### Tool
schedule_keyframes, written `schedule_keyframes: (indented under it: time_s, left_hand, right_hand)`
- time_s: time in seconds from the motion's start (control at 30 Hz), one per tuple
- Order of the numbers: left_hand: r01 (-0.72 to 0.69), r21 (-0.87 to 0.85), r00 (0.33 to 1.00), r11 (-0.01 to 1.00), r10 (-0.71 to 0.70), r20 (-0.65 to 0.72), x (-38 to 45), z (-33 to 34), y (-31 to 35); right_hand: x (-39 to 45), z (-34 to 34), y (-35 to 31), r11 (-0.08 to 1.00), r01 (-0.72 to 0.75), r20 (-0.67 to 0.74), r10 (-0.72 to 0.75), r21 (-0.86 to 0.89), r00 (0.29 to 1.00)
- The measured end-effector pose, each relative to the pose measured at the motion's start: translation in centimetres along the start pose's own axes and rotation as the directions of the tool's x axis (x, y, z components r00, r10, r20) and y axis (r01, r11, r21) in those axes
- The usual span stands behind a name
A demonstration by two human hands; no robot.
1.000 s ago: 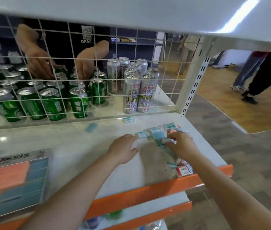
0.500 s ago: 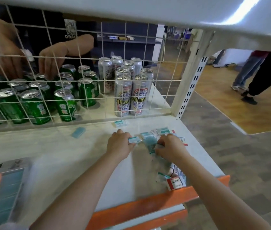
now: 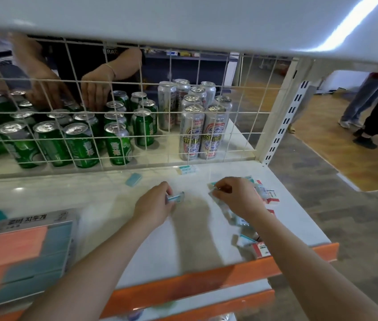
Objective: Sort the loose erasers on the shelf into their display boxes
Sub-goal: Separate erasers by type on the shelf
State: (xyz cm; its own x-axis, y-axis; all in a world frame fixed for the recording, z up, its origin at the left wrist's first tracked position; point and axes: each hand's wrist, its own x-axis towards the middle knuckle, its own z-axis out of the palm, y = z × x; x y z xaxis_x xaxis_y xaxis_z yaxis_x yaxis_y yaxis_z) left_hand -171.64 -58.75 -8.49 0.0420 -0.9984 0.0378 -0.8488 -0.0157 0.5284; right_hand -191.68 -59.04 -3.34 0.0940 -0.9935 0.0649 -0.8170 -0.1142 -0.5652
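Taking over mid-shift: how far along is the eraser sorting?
Done: the display box at the shelf's left already holds orange and blue rows. In hand: the left hand grips one eraser; the right hand picks at the pile. Left: that pile, a blue eraser and a white one near the mesh.

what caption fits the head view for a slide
Left hand pinches a wrapped eraser while right hand picks through the eraser pile on the white shelf.
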Motion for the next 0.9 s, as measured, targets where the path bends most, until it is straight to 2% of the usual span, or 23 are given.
schedule_keyframes:
  time_s: [0.17, 0.33, 0.5, 0.9]
  left_hand:
    - [-0.07, 0.071, 0.997, 0.995, 0.071, -0.012, -2.6, -1.9, -2.9]
    - [-0.158, 0.042, 0.987, 0.987, 0.157, 0.013, -4.6, -2.1, -4.4]
    - [-0.152, 0.037, 0.988, 0.988, 0.152, 0.01, -5.2, -1.9, -4.7]
    - [-0.08, -0.077, 0.996, 0.994, 0.082, 0.022, -4.9, -1.3, -5.0]
  right_hand:
    - [-0.6, 1.9, -2.2, 0.996, -0.004, 0.079, -0.003, 0.094, 0.997]
    - [-1.5, 3.7, -2.8, 0.993, -0.053, 0.126, 0.04, 0.105, 0.991]
    - [-2.1, 4.7, -3.0, 0.988, -0.082, 0.091, 0.07, 0.132, 0.993]
    - [-5.4, 5.4, -2.6, 0.96, 0.099, -0.041, -0.091, 0.264, 0.995]
